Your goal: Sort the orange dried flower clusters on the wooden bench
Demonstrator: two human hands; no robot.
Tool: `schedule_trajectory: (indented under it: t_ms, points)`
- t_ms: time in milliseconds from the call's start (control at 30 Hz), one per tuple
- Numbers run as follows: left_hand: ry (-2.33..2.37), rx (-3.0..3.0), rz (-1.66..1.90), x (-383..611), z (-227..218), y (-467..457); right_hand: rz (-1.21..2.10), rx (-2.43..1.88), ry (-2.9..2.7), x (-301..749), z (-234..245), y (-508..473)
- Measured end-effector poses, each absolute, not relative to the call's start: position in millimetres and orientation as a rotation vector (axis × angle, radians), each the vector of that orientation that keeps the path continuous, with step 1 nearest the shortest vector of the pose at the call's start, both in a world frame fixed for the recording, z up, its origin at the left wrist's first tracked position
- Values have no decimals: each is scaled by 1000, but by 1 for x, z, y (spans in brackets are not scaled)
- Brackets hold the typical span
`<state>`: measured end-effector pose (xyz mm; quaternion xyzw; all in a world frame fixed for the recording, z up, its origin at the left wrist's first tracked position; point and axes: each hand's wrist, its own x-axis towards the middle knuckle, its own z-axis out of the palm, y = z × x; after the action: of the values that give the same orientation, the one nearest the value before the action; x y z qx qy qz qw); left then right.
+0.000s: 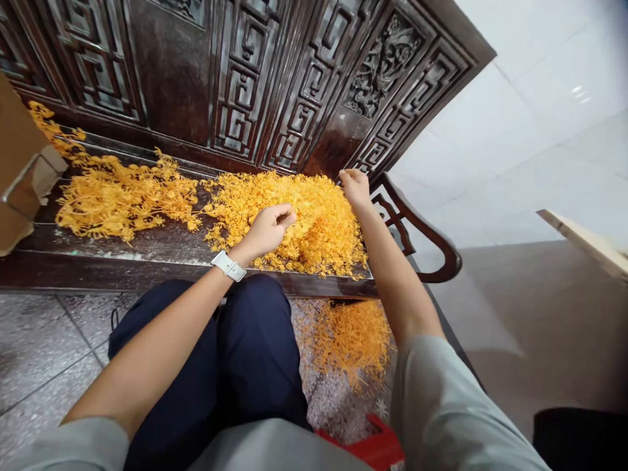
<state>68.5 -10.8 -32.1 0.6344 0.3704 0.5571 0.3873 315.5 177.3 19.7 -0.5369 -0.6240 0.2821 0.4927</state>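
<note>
A heap of small yellow-orange plastic-looking pieces with thin spiky ends (314, 229) lies on the dark wooden bench seat (147, 252). Over the heap's middle, my left hand (267, 229), with a white watch (228, 265) on its wrist, has its fingers curled in. Whatever it may hold is hidden. At the heap's right rear edge, close to the backrest, my right hand (355, 187) is closed with thumb and fingertips together. Anything between those fingertips is too small to make out.
More orange pieces (127, 196) lie to the left, beside a cardboard box (24, 163). A carved backrest (171, 78) rises behind, and a curved armrest (444, 252) stands at right. Orange strands (350, 340) cover some floor below, near a red plastic object (377, 448).
</note>
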Motion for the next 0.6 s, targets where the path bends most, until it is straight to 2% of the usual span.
schedule_trajectory:
  t_ms: [67, 167, 233, 300, 500, 600]
  points:
    - [979, 1612, 1424, 71, -33, -11, 821, -1240, -1448, 297, 20, 145]
    - [1025, 1606, 1415, 72, -35, -10, 1439, -1130, -1404, 260, 10, 79]
    - [1081, 1628, 1373, 73, -35, -12, 1602, -1109, -1328, 238, 2, 44]
    - [1141, 1660, 1308, 74, -35, -16, 1596, -1086, -1280, 224, -2, 26]
    - [1023, 1618, 1239, 84, -34, -25, 1306, -1136, -1210, 224, -2, 35]
    - [989, 1555, 1154, 89, -33, -26, 1167, -1107, -1396, 235, -5, 41]
